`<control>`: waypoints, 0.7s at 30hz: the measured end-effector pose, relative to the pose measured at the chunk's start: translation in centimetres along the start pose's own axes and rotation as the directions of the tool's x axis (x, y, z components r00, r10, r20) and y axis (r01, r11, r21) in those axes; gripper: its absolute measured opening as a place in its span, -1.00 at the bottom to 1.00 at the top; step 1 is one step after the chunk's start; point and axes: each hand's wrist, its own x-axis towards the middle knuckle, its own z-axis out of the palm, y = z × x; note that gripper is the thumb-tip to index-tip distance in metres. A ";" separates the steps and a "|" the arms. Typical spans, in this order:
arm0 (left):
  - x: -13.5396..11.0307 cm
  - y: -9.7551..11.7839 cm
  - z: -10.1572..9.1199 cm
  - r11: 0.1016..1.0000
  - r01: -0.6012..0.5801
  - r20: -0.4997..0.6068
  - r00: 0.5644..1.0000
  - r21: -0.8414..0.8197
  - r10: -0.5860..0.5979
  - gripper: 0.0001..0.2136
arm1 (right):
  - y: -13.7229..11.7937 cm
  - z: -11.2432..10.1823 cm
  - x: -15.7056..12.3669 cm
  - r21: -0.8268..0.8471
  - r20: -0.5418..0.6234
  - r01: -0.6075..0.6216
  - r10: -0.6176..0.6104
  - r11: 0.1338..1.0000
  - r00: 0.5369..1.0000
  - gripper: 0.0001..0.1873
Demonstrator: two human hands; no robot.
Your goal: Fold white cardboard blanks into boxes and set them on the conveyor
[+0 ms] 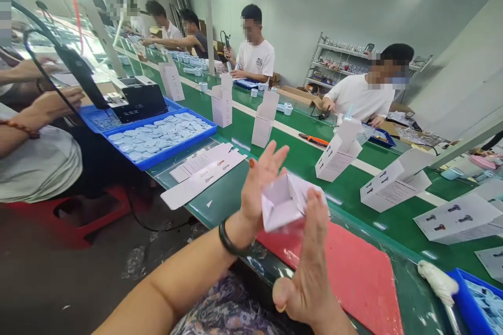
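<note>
The person's left hand (261, 183) and right hand (308, 267) press a half-folded white carton (285, 201) between them, fingers held straight and gripping it from both sides. It sits at lower centre of the frame, above a red mat (338, 277). Toward the left, flat printed carton blanks (204, 172) lie on the green workbench (298, 152), just beside a blue tray (157, 162).

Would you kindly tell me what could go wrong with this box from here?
The half-folded white card box, pressed between the left and right hands, could crease or tear. It could also slip onto the red rectangular mat below.
</note>
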 end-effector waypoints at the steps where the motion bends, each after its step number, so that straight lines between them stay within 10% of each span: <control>1: -0.6 -0.3 0.1 1.000 0.027 0.058 0.998 -0.006 -0.026 -0.28 | 0.3 -0.3 0.3 0.006 -0.050 -0.028 0.029 1.000 0.998 0.09; 6: -4.2 -2.3 -1.2 0.986 0.075 0.371 0.920 0.149 -0.126 0.06 | 2.2 -2.3 2.4 0.017 -0.144 -0.128 0.129 0.992 0.981 0.02; 10: -2.2 -1.8 -3.0 0.932 0.020 0.167 0.982 0.362 -0.086 0.01 | 1.6 -1.4 1.7 0.072 -0.067 -0.149 0.154 0.986 0.986 -0.02; 14: 1.3 0.0 -4.1 0.997 -0.038 -0.203 0.978 0.066 0.050 -0.23 | 1.3 1.0 -1.1 0.305 -0.263 -0.220 0.304 0.927 0.916 -0.24; 21: 2.0 -2.2 -3.7 0.950 0.057 -0.353 0.920 -0.306 -0.169 -0.38 | 1.6 7.6 -0.5 0.776 0.067 -0.490 0.721 0.396 0.690 -0.20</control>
